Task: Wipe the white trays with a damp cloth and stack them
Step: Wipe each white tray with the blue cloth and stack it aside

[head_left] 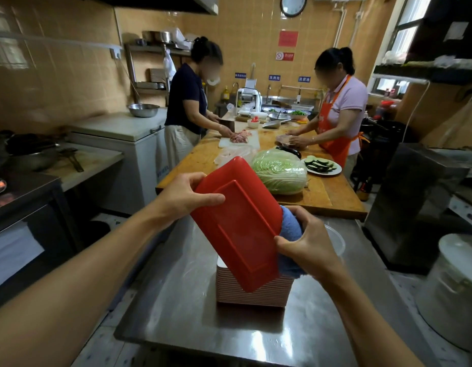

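Observation:
A rectangular tray (242, 229) is held tilted above a tall stack of trays (256, 294); its red underside faces me and its other face is hidden. My left hand (184, 197) grips the tray's upper left edge, thumb across the red back. My right hand (309, 242) grips a blue cloth (291, 226) against the tray's right edge, and the cloth goes behind the tray. The stack stands on the steel table (176, 300) and shows white and red rims.
A clear plastic lid or bowl (336, 239) lies on the steel table behind my right hand. Beyond is a wooden table (322, 192) with a cabbage (281, 170) and a plate of sliced vegetables; two people work there. A large steel pot (454, 290) stands at right, a stove at left.

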Demonstrator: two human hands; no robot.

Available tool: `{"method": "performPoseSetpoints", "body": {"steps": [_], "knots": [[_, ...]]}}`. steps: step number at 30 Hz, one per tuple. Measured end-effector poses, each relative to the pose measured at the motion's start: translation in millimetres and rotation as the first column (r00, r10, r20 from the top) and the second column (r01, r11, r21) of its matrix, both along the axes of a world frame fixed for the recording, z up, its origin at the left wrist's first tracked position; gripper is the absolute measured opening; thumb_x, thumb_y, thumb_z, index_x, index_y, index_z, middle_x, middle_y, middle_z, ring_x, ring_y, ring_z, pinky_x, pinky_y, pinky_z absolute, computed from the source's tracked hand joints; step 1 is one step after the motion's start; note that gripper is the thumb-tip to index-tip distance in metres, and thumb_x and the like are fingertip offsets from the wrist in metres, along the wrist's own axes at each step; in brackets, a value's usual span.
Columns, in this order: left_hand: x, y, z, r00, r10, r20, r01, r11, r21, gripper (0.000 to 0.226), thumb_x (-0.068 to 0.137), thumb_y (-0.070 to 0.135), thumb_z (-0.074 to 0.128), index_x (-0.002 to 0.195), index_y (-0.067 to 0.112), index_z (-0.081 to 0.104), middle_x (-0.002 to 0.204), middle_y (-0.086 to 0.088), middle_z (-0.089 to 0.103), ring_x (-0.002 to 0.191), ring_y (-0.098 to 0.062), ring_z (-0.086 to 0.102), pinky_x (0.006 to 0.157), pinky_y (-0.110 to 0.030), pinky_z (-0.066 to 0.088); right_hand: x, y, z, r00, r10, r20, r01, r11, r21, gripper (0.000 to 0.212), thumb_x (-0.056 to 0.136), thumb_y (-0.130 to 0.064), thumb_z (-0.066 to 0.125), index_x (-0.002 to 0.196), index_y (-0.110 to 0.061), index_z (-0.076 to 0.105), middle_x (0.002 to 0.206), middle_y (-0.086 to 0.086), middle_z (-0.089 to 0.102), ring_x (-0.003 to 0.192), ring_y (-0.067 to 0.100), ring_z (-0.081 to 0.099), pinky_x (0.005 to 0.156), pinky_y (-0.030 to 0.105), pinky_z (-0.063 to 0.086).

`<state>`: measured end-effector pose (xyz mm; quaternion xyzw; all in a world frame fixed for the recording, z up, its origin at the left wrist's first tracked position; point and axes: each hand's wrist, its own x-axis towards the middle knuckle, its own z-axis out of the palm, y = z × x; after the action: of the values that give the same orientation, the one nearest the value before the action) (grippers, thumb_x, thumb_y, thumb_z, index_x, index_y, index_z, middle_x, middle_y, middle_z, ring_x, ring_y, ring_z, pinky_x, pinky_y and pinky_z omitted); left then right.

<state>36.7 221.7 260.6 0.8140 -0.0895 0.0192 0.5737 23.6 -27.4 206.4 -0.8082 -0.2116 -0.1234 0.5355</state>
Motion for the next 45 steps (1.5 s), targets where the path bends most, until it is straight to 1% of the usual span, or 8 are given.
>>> {"method": "performPoseSetpoints", "body": {"steps": [9,17,24,30,35,39,43,45], "knots": [[-4.9,-8.2,-8.8,0.999,-0.025,-0.034,0.019,0.986,-0.166,0.047,0.062,0.019,0.075,0.106,0.007,0.064,0.093,-0.012,0.071,0.082,-0.026,0.071,0.065,-0.029,0.058,12.9,0.8,7.8,0.991,-0.044,0.129,0.078,0.958,-0.276,0.062,0.075,-0.021,0.064,0.127,-0.021,0.029,0.100,-0.015,0.051,0.089,0.020,0.059,0.077,0.045,0.052],[-17.0,-21.3,-19.9,0.992,0.100,-0.079,-0.120,0.941,-0.318,0.046,0.067,0.008,0.073,0.111,0.003,0.059,0.098,-0.015,0.069,0.082,-0.026,0.068,0.066,-0.031,0.059,28.3,38.3,16.7,0.922,-0.017,0.388,0.177,0.908,-0.381,0.040,0.087,-0.025,0.052,0.122,-0.009,0.042,0.112,0.010,0.050,0.094,0.024,0.048,0.077,0.039,0.043],[-17.7,-2.3,-37.5,0.944,0.195,-0.266,-0.288,0.881,-0.376,0.028,0.077,0.008,0.069,0.104,0.010,0.063,0.097,-0.012,0.069,0.077,-0.022,0.068,0.068,-0.032,0.057,20.6,9.3,-18.1,0.961,-0.039,0.273,0.137,0.927,-0.350,0.049,0.088,-0.030,0.048,0.132,-0.008,0.044,0.138,0.008,0.044,0.123,0.023,0.042,0.103,0.038,0.035],[-13.2,-6.8,-50.9,0.838,0.211,-0.504,-0.459,0.772,-0.439,0.010,0.081,0.012,0.068,0.084,0.015,0.059,0.059,-0.001,0.070,0.058,-0.017,0.066,0.056,-0.031,0.052,4.1,14.3,-39.9,0.962,0.007,0.272,0.107,0.910,-0.401,0.056,0.096,-0.033,0.033,0.147,-0.013,0.022,0.156,-0.001,0.010,0.146,0.016,0.002,0.119,0.030,0.002],[-19.8,-8.7,-52.9,0.780,0.243,-0.577,-0.564,0.674,-0.477,0.016,0.079,0.017,0.073,0.079,0.014,0.057,0.050,-0.002,0.066,0.053,-0.018,0.064,0.038,-0.027,0.048,-17.0,20.0,-59.3,0.950,0.014,0.311,0.121,0.903,-0.413,0.064,0.087,-0.026,0.032,0.146,-0.006,0.020,0.157,0.009,0.009,0.146,0.024,0.002,0.119,0.042,0.007],[-30.7,-26.4,-53.9,0.794,0.169,-0.584,-0.548,0.616,-0.566,0.010,0.085,0.018,0.067,0.089,0.011,0.061,0.058,-0.007,0.069,0.053,-0.019,0.066,0.046,-0.035,0.051,-23.7,49.7,-64.5,0.896,0.018,0.443,0.210,0.863,-0.459,0.061,0.083,-0.013,0.041,0.141,0.002,0.033,0.151,0.019,0.022,0.142,0.036,0.013,0.116,0.048,0.015],[-36.6,-39.6,-56.1,0.812,0.056,-0.582,-0.531,0.485,-0.694,0.037,0.091,0.026,0.058,0.119,0.002,0.060,0.105,-0.016,0.066,0.075,-0.021,0.063,0.066,-0.031,0.055,-34.2,100.2,-61.4,0.879,0.058,0.472,0.182,0.876,-0.446,0.056,0.087,-0.008,0.047,0.140,0.005,0.034,0.150,0.022,0.026,0.142,0.035,0.014,0.115,0.048,0.019],[-38.1,-36.8,-57.0,0.818,0.087,-0.569,-0.536,0.475,-0.698,0.040,0.091,0.032,0.057,0.119,0.004,0.060,0.106,-0.015,0.064,0.081,-0.021,0.063,0.074,-0.031,0.054,-40.1,116.1,-57.9,0.898,0.055,0.437,0.151,0.894,-0.422,0.058,0.089,-0.015,0.041,0.142,0.004,0.030,0.152,0.020,0.022,0.144,0.031,0.009,0.117,0.044,0.015]]}}
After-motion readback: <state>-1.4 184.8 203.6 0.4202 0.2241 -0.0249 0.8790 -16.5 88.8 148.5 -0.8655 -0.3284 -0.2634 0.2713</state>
